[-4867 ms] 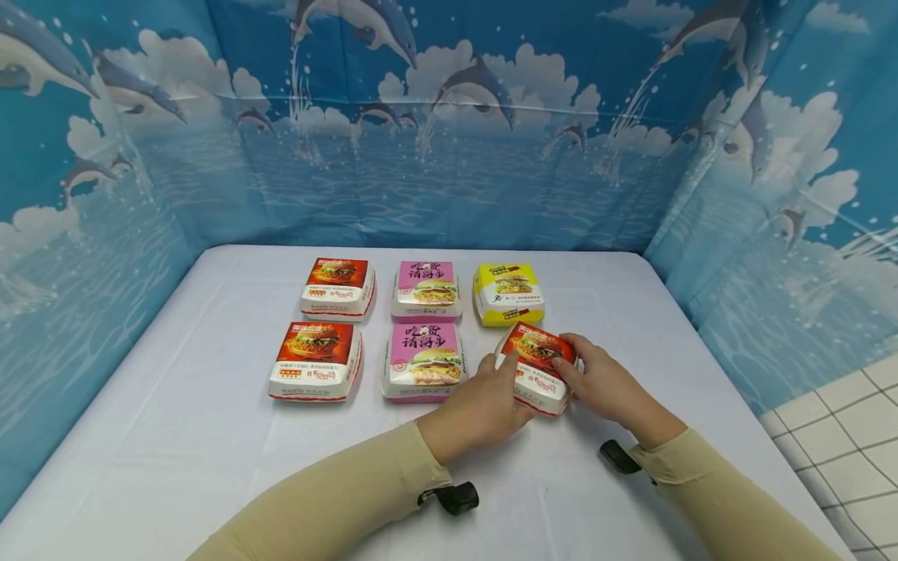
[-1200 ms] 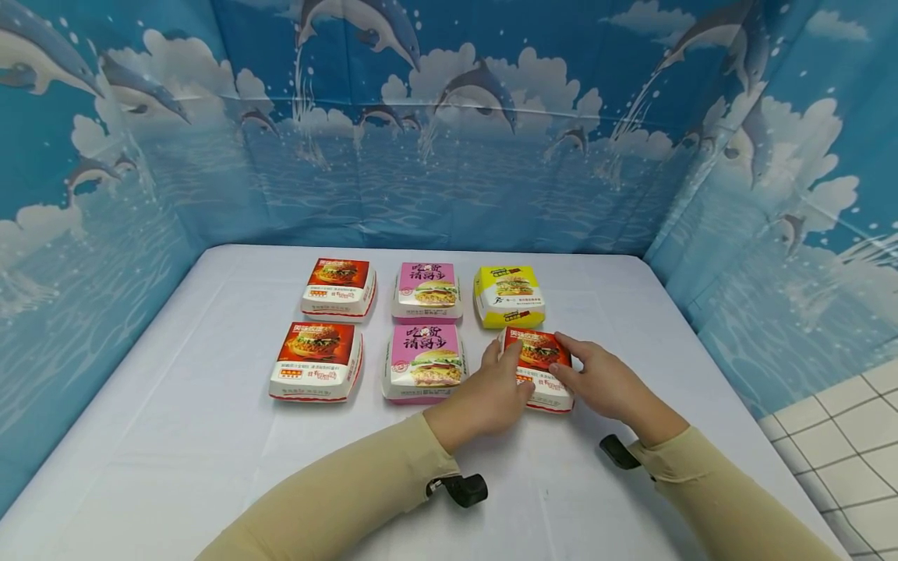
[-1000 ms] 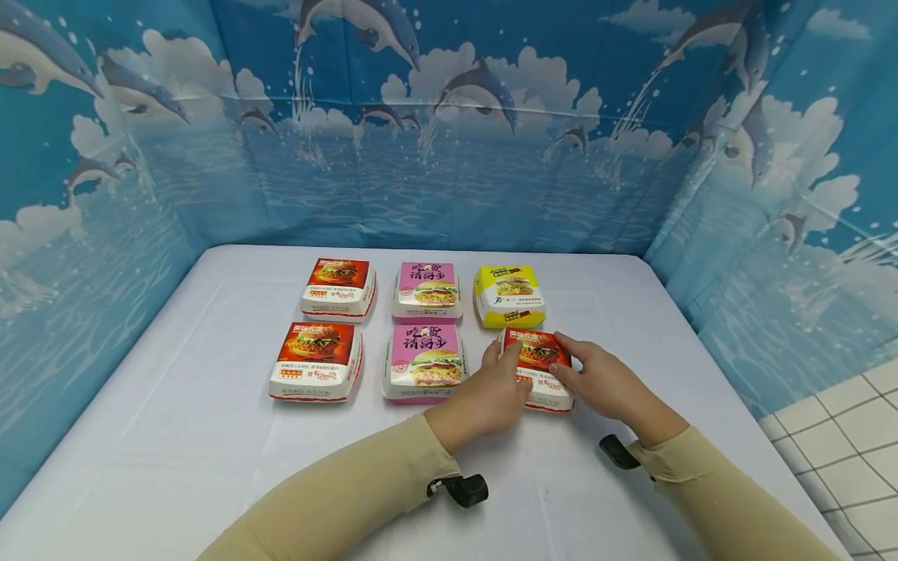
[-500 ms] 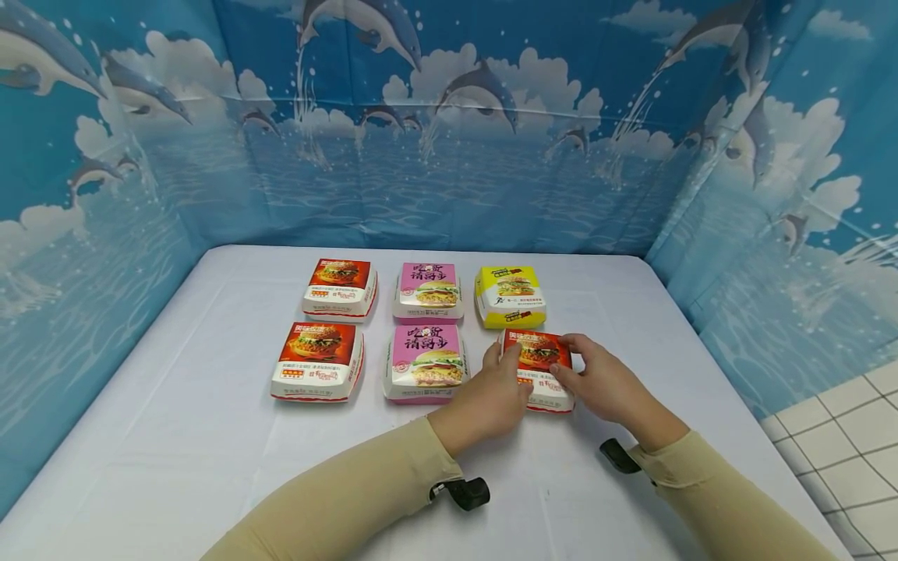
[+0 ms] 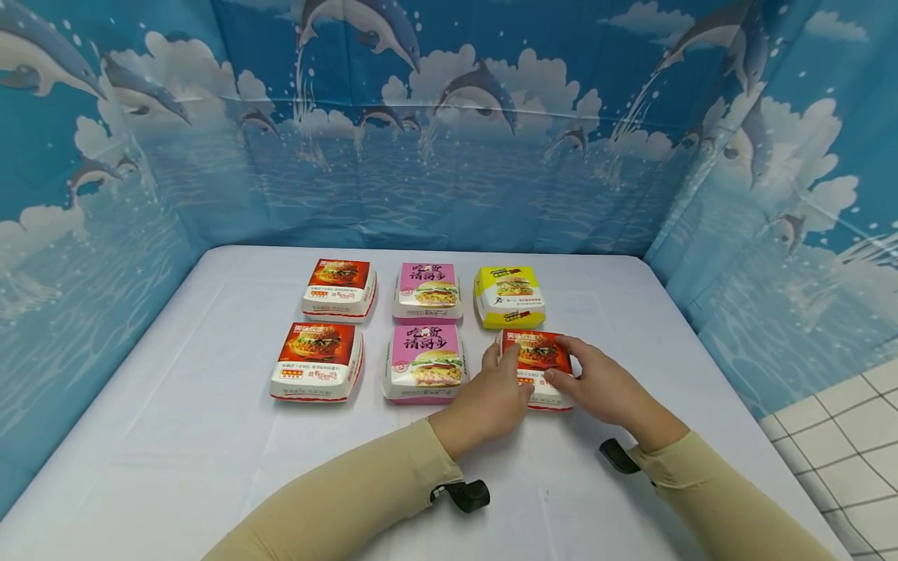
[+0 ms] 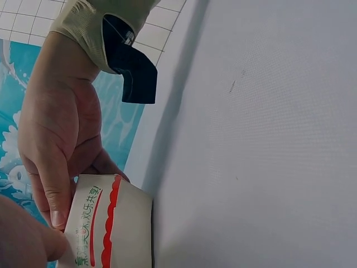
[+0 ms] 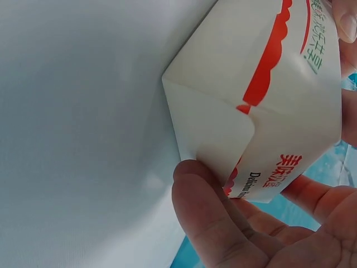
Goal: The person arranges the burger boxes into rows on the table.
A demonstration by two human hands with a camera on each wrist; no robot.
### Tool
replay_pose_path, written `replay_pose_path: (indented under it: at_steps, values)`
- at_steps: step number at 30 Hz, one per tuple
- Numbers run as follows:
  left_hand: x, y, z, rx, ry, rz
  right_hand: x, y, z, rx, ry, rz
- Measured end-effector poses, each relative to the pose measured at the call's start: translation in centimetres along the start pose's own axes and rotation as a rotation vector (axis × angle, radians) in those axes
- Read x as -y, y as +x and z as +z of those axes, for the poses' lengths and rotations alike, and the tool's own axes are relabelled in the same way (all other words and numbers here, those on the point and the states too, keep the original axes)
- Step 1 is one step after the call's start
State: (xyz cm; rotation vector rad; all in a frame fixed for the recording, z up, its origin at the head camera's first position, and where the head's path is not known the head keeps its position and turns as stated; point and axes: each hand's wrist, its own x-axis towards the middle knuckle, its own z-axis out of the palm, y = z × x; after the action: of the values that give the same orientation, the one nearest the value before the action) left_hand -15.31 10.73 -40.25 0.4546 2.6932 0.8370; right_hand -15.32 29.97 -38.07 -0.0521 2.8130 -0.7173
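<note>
A red-and-white burger box [image 5: 536, 354] sits on the white table at the front right of two rows of boxes. My left hand [image 5: 487, 397] grips its left side, and part of the lid is hidden behind that hand. From the other side my right hand [image 5: 603, 389] holds the box, thumb near its front right and fingers along the right side. In the left wrist view the box's white side wall [image 6: 125, 229] shows a red scalloped stripe. The right wrist view shows fingers of the right hand [image 7: 251, 223] against the carton's flap corner [image 7: 215, 128].
Left of the held box stand two pink burger boxes [image 5: 424, 362] and two red ones [image 5: 316, 362], in two rows. A yellow box [image 5: 508, 296] is just behind it. Blue dolphin-print curtains [image 5: 449, 171] border the white table [image 5: 175, 452] at the back and sides.
The red burger box, turned askew several seconds ago, now lies square with the rows behind the hands' grip. Over the last second it has barely moved; the right thumb has shifted slightly left.
</note>
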Motion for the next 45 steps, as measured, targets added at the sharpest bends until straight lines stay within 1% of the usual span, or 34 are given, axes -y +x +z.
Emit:
replay_pose_path:
  at_steps: [6, 12, 18, 21, 28, 38, 45]
  values:
    - [-0.01, -0.05, 0.08, 0.001, 0.0, 0.005, 0.11, 0.1, -0.02, 0.017, -0.021, 0.026]
    - [-0.09, -0.17, -0.18, 0.01, -0.002, 0.013, 0.22, 0.14, -0.07, 0.032, -0.031, 0.047]
    - [-0.17, -0.08, -0.38, 0.027, -0.04, 0.0, 0.25, 0.25, -0.15, 0.042, -0.04, 0.045]
    - [-0.13, -0.06, -0.44, 0.03, -0.046, 0.006, 0.21, 0.33, -0.19, 0.048, -0.044, 0.048]
    - [-0.09, 0.03, -0.51, 0.028, -0.036, 0.018, 0.12, 0.58, -0.23, 0.052, -0.05, 0.041]
    - [-0.18, 0.0, -0.56, 0.032, -0.072, -0.011, 0.18, 0.74, -0.24, 0.062, -0.049, 0.031]
    - [-0.12, 0.15, -0.47, 0.016, -0.075, -0.005, 0.23, 0.94, -0.14, 0.071, -0.054, 0.049]
